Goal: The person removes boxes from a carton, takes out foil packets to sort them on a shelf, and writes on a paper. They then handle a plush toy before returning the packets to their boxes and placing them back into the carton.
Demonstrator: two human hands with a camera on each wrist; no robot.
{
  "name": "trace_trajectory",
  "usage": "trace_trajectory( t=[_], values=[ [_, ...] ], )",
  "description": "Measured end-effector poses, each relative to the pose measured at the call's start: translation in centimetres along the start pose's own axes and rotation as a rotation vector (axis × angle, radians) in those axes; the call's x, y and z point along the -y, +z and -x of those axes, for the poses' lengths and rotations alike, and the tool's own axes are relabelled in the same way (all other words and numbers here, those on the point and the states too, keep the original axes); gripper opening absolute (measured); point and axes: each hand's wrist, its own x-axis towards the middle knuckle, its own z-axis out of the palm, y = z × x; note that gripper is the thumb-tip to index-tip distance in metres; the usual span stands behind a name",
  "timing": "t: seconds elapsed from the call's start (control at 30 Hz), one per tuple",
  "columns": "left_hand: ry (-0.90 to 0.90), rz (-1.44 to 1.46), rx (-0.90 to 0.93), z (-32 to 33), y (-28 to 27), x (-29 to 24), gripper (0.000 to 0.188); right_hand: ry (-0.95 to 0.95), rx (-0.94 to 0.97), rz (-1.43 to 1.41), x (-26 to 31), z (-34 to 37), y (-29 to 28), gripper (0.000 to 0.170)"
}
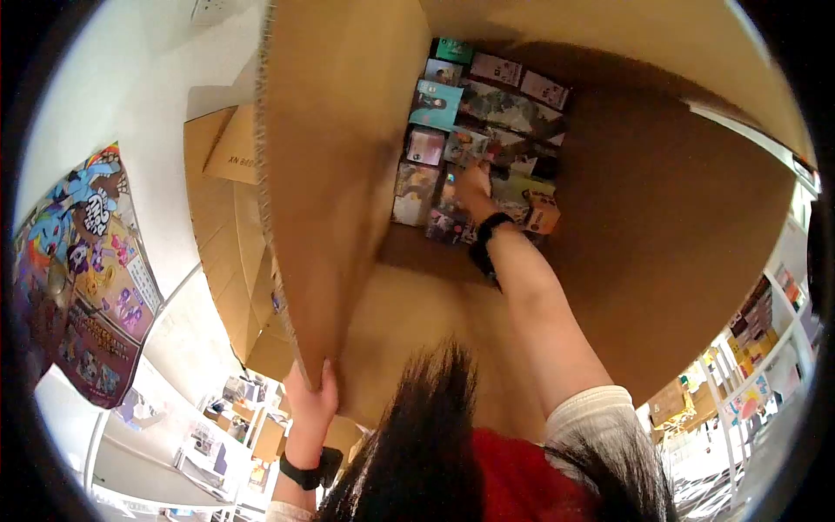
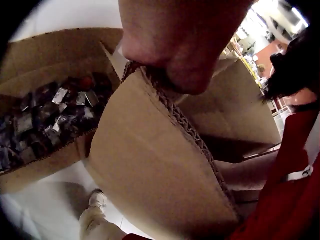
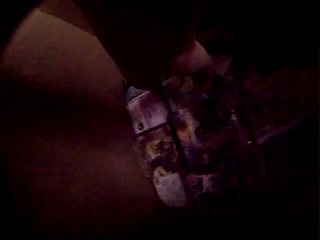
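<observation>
Brace the carton wall [image 1: 317, 191] firmly with your left hand [image 1: 311, 402], its fingers gripping the edge. Your right hand [image 1: 474, 187] is at the small boxes [image 1: 497, 109] deep inside, finger grip unclear; handle them gently, keeping rows square.

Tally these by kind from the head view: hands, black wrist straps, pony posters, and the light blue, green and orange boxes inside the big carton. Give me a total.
Hands: 2
Black wrist straps: 2
Pony poster: 1
Light blue box: 1
Green box: 1
Orange box: 1
Total: 8
</observation>
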Motion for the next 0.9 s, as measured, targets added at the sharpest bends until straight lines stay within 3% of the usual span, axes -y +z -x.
trace_trajectory(
  t=[0.13,0.2,0.27,0.33,0.4,0.43,0.5,0.57,0.77,0.8,0.9],
  values=[
    [-0.037,0.225,0.003,0.0,0.5,0.0,0.021,0.081,-0.131,-0.045,-9.2,3.0,0.6,0.049],
    [0.073,0.205,-0.046,-0.5,0.5,-0.1,0.027,0.017,-0.244,-0.032,-13.1,6.7,0.1,0.044],
    [0.144,0.223,-0.075,-0.3,1.1,0.9,0.032,0.005,-0.206,-0.043,-15.3,9.8,-0.8,0.039],
    [0.174,0.220,-0.085,-0.5,0.8,0.5,0.038,0.194,-0.005,-0.191,-15.8,11.9,-2.4,0.035],
    [0.187,0.268,-0.114,-0.4,0.4,0.1,0.042,0.134,0.022,-0.130,-15.8,14.3,-2.6,0.034],
    [0.223,0.309,-0.147,-0.5,0.3,0.2,0.042,-0.026,-0.055,-0.004,-16.2,15.5,-2.1,0.034],
    [0.220,0.341,-0.136,-0.5,0.7,0.9,0.041,-0.113,-0.041,0.018,-14.2,17.4,-3.1,0.035],
    [0.217,0.354,-0.109,-0.4,0.7,1.2,0.041,0.041,0.147,-0.189,-9.8,21.6,-5.8,0.040],
    [0.214,0.571,0.038,2.1,-0.1,3.8,0.044,-0.161,0.088,-0.498,3.3,32.7,-9.1,0.048],
    [0.209,0.627,0.083,3.5,-0.4,4.9,0.044,-0.236,-0.068,-0.516,6.6,36.8,-9.3,0.050],
    [0.468,0.566,-0.226,9.4,1.6,12.1,0.047,-0.540,-0.435,-0.421,11.2,41.6,-7.3,0.054]
  ],
)
